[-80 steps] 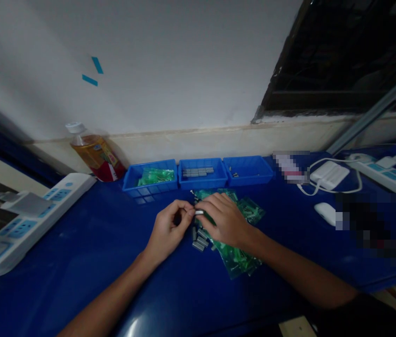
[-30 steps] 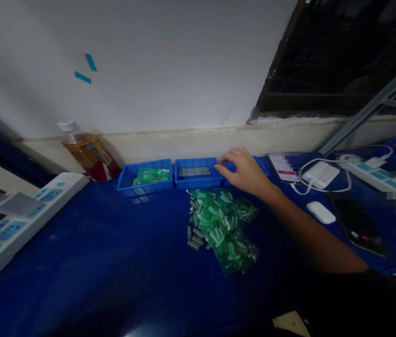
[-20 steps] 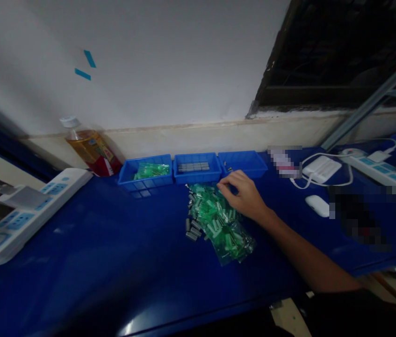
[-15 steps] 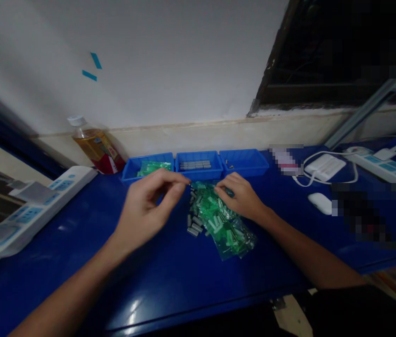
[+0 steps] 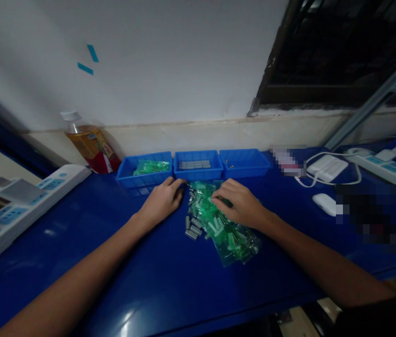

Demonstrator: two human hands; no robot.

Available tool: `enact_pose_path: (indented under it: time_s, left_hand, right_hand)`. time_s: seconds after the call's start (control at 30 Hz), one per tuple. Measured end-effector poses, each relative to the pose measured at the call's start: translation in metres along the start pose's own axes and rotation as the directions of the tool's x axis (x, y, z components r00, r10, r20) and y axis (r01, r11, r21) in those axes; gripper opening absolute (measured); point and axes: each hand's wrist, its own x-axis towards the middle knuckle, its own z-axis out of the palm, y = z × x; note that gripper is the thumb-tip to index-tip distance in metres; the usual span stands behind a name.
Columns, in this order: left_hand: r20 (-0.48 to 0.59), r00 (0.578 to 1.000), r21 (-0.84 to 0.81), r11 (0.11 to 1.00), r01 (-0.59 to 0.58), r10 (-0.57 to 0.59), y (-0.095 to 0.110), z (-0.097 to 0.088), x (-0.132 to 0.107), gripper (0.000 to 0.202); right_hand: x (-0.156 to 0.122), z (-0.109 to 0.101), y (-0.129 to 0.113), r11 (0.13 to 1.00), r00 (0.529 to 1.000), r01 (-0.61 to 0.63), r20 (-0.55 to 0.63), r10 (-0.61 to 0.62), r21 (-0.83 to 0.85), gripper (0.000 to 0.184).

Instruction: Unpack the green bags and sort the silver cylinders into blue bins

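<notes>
A pile of small green plastic packets [image 5: 229, 234] lies on the blue table [image 5: 113, 262], with several small grey metal pieces [image 5: 190, 229] at its left edge. My left hand [image 5: 161, 202] rests on the table left of the pile, its fingers drawn together with the tips at the pile's upper left corner. My right hand [image 5: 241, 206] lies on top of the pile with bent fingers pinching at a packet. What each fingertip holds is too small to make out.
Three blue trays stand behind the pile: the left tray [image 5: 141, 180] holds green packets, the middle tray [image 5: 198, 175] grey pieces, the right tray [image 5: 250, 168] a few small parts. A drink bottle [image 5: 90, 145] and power strip [image 5: 25, 206] sit left; chargers, cables [image 5: 326, 168] right.
My right hand came back from the right tray to the pile. My left hand came into view and dropped from mid-air onto the table at the pile's left corner.
</notes>
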Motion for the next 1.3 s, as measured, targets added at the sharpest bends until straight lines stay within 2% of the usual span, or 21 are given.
enact_pose_path:
  time_s: [0.17, 0.3, 0.4, 0.67, 0.8, 0.97, 1.07, 1.17, 1.3]
  left_hand:
    - [-0.056, 0.998, -0.118, 0.993, -0.006, -0.001, -0.004, 0.003, 0.001, 0.024]
    - [-0.039, 0.997, -0.094, 0.993, -0.071, 0.068, -0.009, 0.006, 0.002, 0.022]
    - [-0.045, 0.996, -0.096, 0.992, -0.079, 0.075, -0.011, 0.007, 0.003, 0.018]
    - [-0.087, 0.993, -0.24, 0.965, -0.103, 0.085, 0.005, -0.001, -0.002, 0.017]
    - [-0.107, 0.993, -0.335, 0.939, -0.081, 0.048, 0.007, -0.004, -0.005, 0.017]
    - [-0.191, 0.979, -0.46, 0.888, -0.029, -0.067, 0.003, -0.005, -0.007, 0.023]
    - [-0.196, 0.979, -0.468, 0.882, -0.051, -0.047, 0.001, -0.007, -0.008, 0.024]
    - [-0.185, 0.982, -0.442, 0.891, -0.104, 0.023, 0.007, -0.01, -0.011, 0.023]
    - [-0.235, 0.97, -0.468, 0.868, -0.164, 0.057, 0.03, -0.013, -0.023, 0.023]
  right_hand:
    - [0.001, -0.002, -0.003, 0.999, 0.999, 0.033, -0.013, -0.033, -0.02, 0.016]
    - [0.001, -0.002, -0.002, 0.998, 0.999, 0.043, -0.013, -0.043, -0.053, 0.016]
    - [0.001, -0.003, -0.003, 0.997, 0.999, 0.039, -0.031, -0.041, -0.063, 0.016]
    - [0.002, -0.001, -0.012, 0.997, 0.997, 0.058, -0.037, -0.06, -0.049, 0.019]
    - [0.002, 0.006, -0.02, 0.998, 0.998, 0.053, -0.034, -0.054, -0.046, 0.023]
    - [0.0, 0.012, -0.035, 0.996, 0.993, -0.02, -0.116, 0.01, -0.083, 0.024]
    - [0.0, 0.012, -0.041, 0.995, 0.993, -0.014, -0.122, 0.001, -0.099, 0.025]
    - [0.001, 0.014, -0.044, 0.993, 0.99, 0.0, -0.141, -0.017, -0.116, 0.024]
    - [0.001, 0.017, -0.046, 0.989, 0.982, 0.019, -0.185, -0.046, -0.143, 0.019]
